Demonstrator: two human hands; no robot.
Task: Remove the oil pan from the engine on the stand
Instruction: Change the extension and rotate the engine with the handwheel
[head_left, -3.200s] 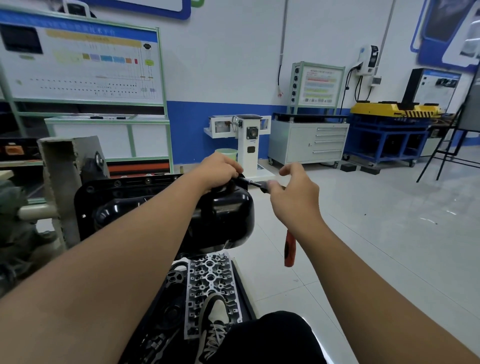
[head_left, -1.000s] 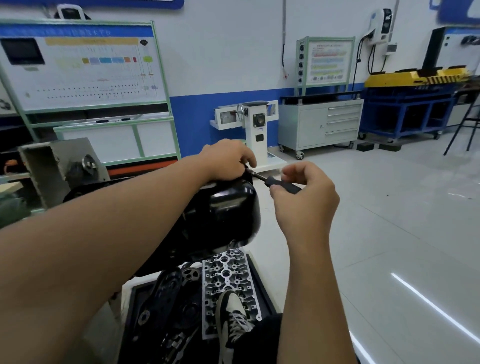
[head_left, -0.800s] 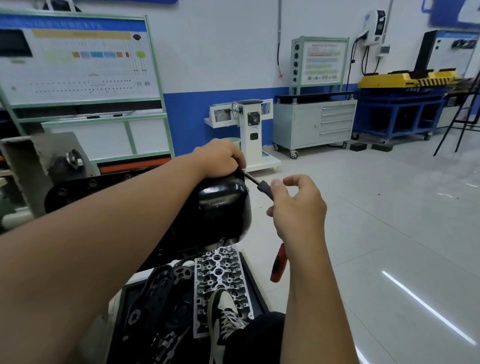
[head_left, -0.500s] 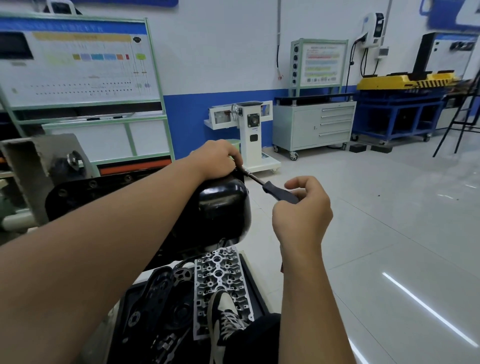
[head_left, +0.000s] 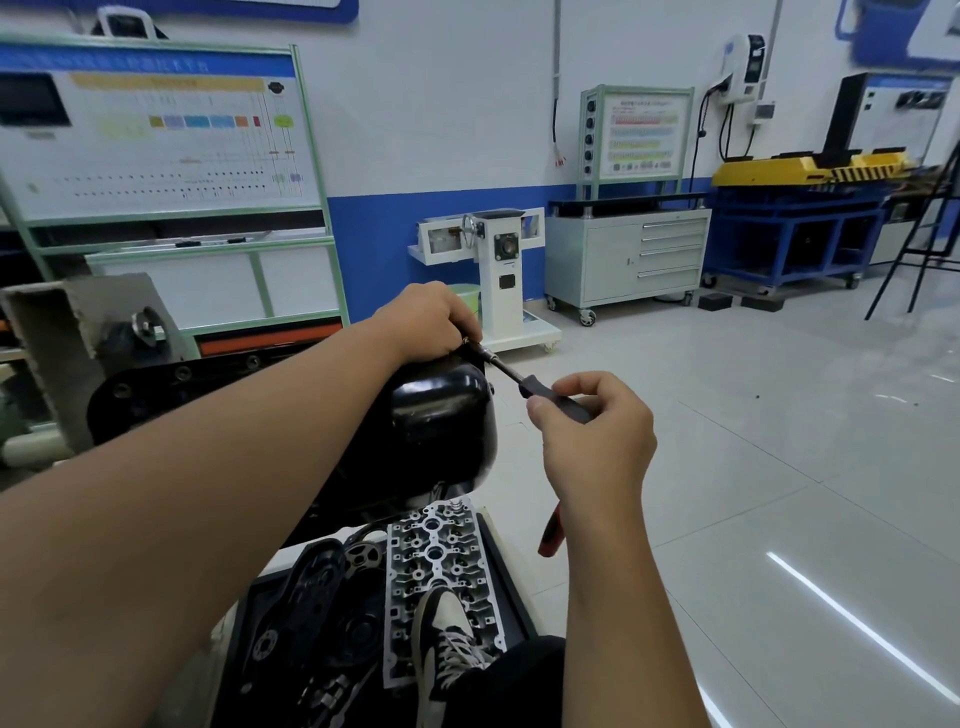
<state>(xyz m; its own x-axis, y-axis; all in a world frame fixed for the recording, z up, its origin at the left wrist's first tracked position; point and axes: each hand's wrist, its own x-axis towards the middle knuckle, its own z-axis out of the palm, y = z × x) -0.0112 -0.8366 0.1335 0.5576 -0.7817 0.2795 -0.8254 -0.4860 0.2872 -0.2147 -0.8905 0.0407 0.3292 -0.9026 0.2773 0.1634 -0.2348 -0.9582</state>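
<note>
A first-person view looking down over two bare forearms in a workshop with a pale tiled floor (head_left: 779, 467). In the middle sits the glossy black oil pan (head_left: 439, 415), still on the engine, which is carried on a stand; the pan's bolted flange (head_left: 208, 371) runs off to the left toward a grey metal stand bracket (head_left: 62, 332).

The left hand (head_left: 426, 322) rests on the far top edge of the pan, its fingers curled down around the head end of a ratchet wrench (head_left: 524, 382). The wrench's metal shaft slants down to the right from under that hand. The right hand (head_left: 592, 436) is held just to the right of the pan, apart from it, with its fingers and thumb curled around the dark handle — a red tip of the handle (head_left: 551, 530) shows below the wrist.

Below the pan lies an aluminium cylinder head (head_left: 434, 556) with a black cover (head_left: 306, 582) beside it on a low dark tray (head_left: 511, 577). The person's sneaker (head_left: 447, 644) rests on the cylinder head.

Along the back wall stand a green-framed training board (head_left: 156, 145), a white pedestal stand (head_left: 501, 270), a grey drawer cabinet (head_left: 628, 260) and a blue bench (head_left: 795, 234) carrying yellow equipment.
</note>
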